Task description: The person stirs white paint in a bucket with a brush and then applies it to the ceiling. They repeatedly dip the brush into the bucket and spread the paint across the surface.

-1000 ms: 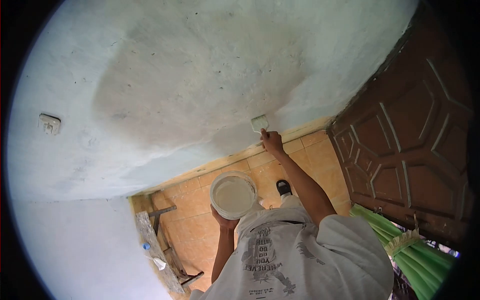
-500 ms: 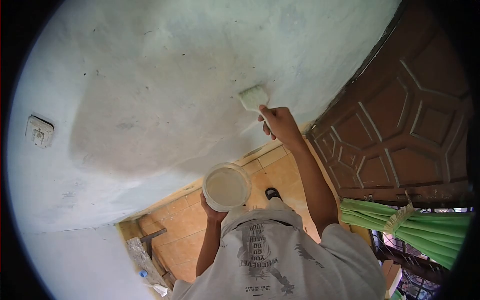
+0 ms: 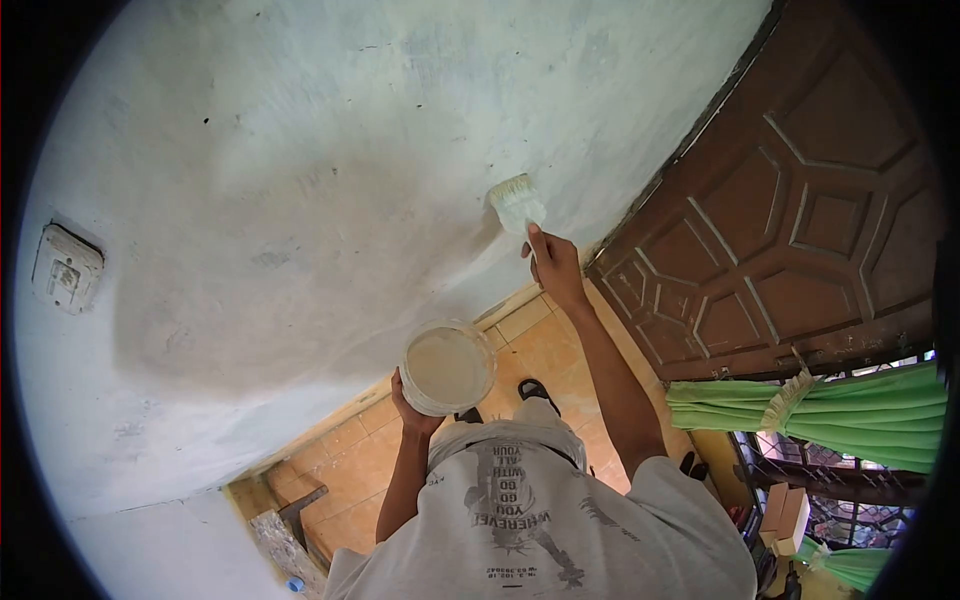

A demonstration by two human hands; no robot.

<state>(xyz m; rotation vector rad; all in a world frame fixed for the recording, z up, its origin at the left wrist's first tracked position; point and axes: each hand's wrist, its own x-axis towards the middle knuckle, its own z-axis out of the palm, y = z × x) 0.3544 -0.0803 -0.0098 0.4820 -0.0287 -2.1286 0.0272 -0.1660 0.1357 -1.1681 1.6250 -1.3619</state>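
Observation:
My right hand [image 3: 555, 268] is closed around the handle of a wide paintbrush [image 3: 517, 205], whose bristles point up and away at the wall [image 3: 400, 110]. White coating covers the brush's head and bristle tips. A darker, damp-looking patch [image 3: 300, 255] spreads over the wall to the left of the brush. With my left hand [image 3: 411, 405] I hold a round, pale plastic tub [image 3: 448, 368] from its left side, in front of my waist. Inside it is a whitish-grey liquid. The tub's open top faces me.
A switch plate [image 3: 68, 268] sits on the wall at far left. To the right stands a brown panelled door [image 3: 740, 250], with a tied green curtain [image 3: 820, 412] below it. Orange tiles [image 3: 370, 455] cover the floor. A board [image 3: 285, 550] lies at lower left, near a blue cap [image 3: 295, 585].
The brush in my right hand has shifted slightly right along the wall, its bristles now more upright. My view has turned a little; the tub stays in my left hand.

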